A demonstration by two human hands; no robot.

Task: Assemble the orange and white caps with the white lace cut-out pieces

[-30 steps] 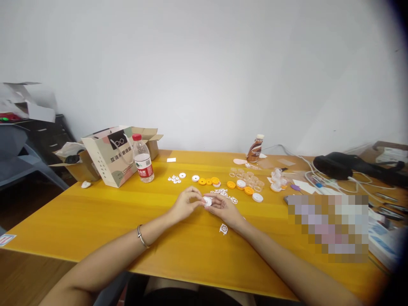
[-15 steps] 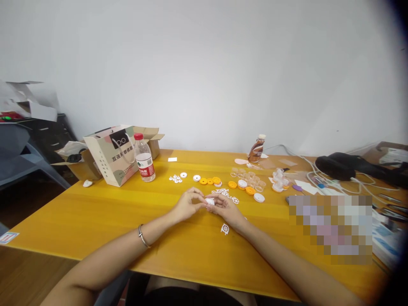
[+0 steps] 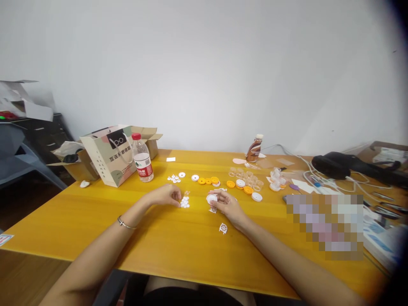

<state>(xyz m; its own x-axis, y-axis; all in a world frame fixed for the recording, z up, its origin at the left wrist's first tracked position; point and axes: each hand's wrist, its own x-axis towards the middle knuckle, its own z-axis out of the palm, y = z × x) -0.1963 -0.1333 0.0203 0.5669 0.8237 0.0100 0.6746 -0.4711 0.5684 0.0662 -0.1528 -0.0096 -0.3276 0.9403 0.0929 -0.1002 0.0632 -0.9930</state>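
Observation:
My right hand (image 3: 226,205) grips a white round plastic disc (image 3: 211,198) between thumb and fingers, just above the table. My left hand (image 3: 167,195) is down at the table with its fingers curled together, beside a small pile of white round pieces (image 3: 185,202). Whether a piece sits between those fingertips is hidden. Under the right hand lie white spoked-wheel parts (image 3: 212,210), partly covered. One more spoked-wheel part (image 3: 223,228) lies by itself nearer the front edge.
Behind the hands lie yellow discs (image 3: 202,181), white discs (image 3: 256,196), clear rings (image 3: 248,176) and small white knobs (image 3: 174,179). A water bottle (image 3: 142,159) and paper bag (image 3: 111,159) stand left, a brown drink bottle (image 3: 254,149) at the back. Cables (image 3: 306,163) crowd the right.
My left hand has left the white disc and moved left, down to the pile of small white pieces. My right hand stays in place and keeps the disc.

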